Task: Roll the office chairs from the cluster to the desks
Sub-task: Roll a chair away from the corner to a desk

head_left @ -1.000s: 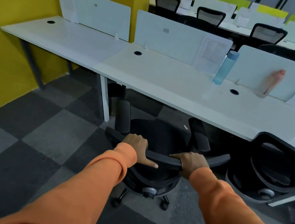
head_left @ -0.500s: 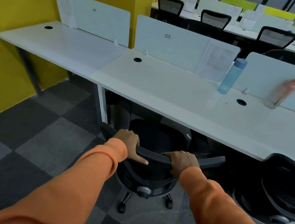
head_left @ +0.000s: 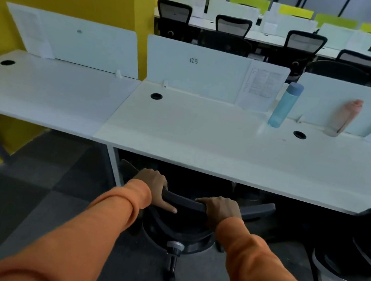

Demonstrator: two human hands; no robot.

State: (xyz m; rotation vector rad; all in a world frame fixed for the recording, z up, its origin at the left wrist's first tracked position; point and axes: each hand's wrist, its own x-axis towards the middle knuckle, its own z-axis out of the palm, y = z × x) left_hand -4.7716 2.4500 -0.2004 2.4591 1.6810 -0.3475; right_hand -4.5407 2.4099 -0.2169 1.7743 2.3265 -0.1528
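A black office chair (head_left: 179,228) stands right in front of me, its seat and armrests tucked under the white desk (head_left: 215,145). Only the top of its backrest, the rear of the seat and a caster show. My left hand (head_left: 155,188) grips the left part of the backrest's top edge, thumb stretched along the rail. My right hand (head_left: 220,211) grips the same edge a little to the right. Both arms wear orange sleeves.
A second black chair (head_left: 368,249) sits under the desk at the right. A blue bottle (head_left: 284,105) and a pink bottle (head_left: 347,117) stand against white dividers. A desk leg (head_left: 113,164) is left of the chair. Yellow wall at left; more chairs and desks behind.
The chair has rolled forward under the desk; its armrests and most of the seat are now hidden beneath the top. Both hands kept their grip and I have come closer.
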